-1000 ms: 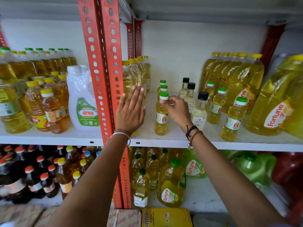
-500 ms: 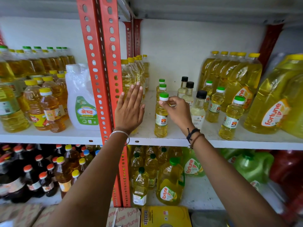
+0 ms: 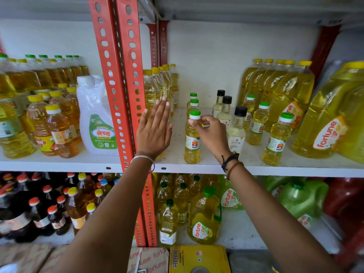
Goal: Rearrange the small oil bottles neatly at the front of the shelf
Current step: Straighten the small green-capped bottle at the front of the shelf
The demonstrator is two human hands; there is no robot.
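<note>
A small green-capped oil bottle stands upright near the front edge of the white shelf. My right hand pinches its neck just under the cap. Two more green-capped small bottles line up behind it. My left hand is flat with fingers spread, resting against a yellow-capped oil bottle at the left. Further right stand three black-capped clear bottles and three green-capped small oil bottles.
An orange perforated upright divides the shelf just left of my left hand. Large yellow Fortune oil jugs crowd the right side. A white jug and many oil bottles fill the left bay. Lower shelf holds more bottles.
My right hand keeps its grip on the front bottle's neck, and the bottle has barely shifted. My left hand stays flat in the same place.
</note>
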